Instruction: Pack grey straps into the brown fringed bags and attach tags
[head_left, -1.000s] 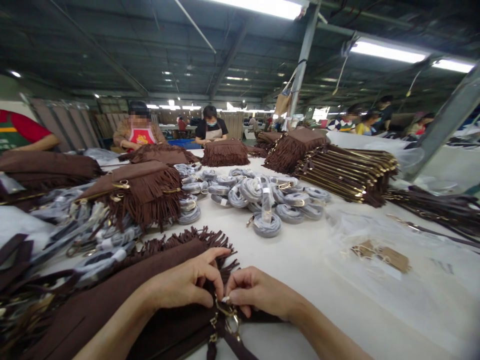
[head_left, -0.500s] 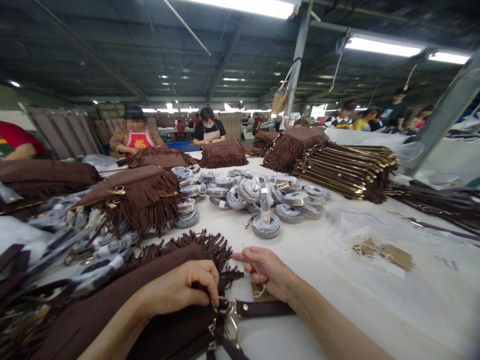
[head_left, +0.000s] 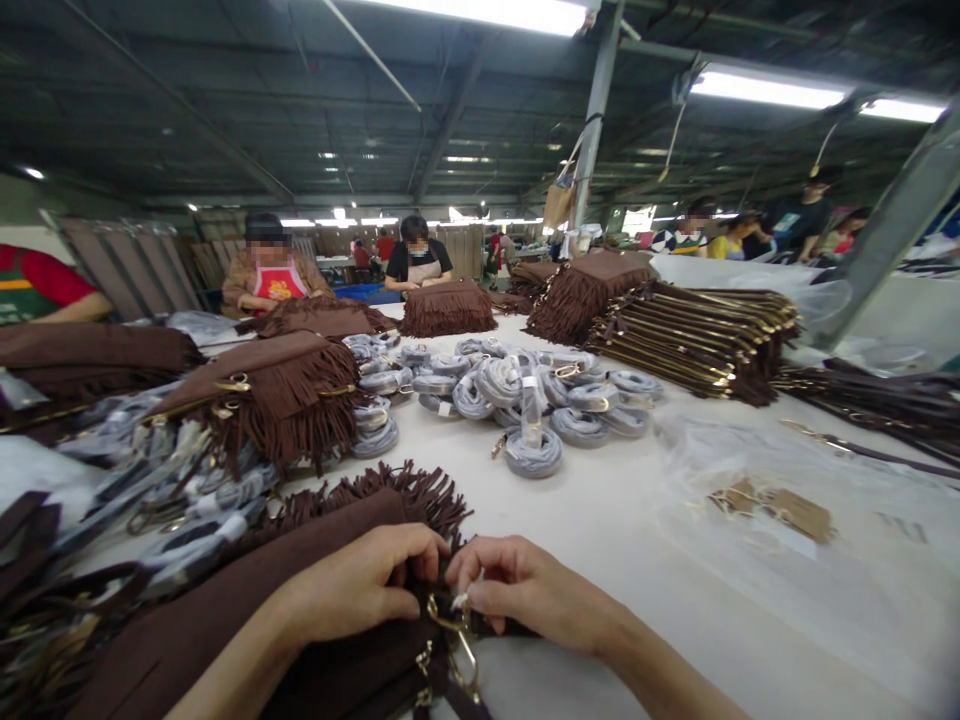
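Observation:
A brown fringed bag (head_left: 247, 590) lies in front of me. My left hand (head_left: 367, 580) rests over its edge with fingers bent inward; what they grip is hidden behind them. Right beside it, my right hand (head_left: 525, 590) pinches a white string (head_left: 460, 601), and the fingertips of both hands nearly meet. Just below them, a gold clasp (head_left: 466, 655) hangs at the bag's end, close to the string. Most of the dark strap is covered by my right hand.
Coiled straps in grey wrap (head_left: 525, 400) are heaped mid-table. Fringed bags (head_left: 277, 380) lie at left, with a gold-edged stack (head_left: 697, 335) at back right. Brown tags (head_left: 799, 512) lie on clear plastic (head_left: 862, 600). Co-workers (head_left: 418, 258) stand across the table.
My right hand has come down and left with the string, from above the strap to the gold clasp beside my left hand. The left hand's fingers have lifted slightly off the metal fittings.

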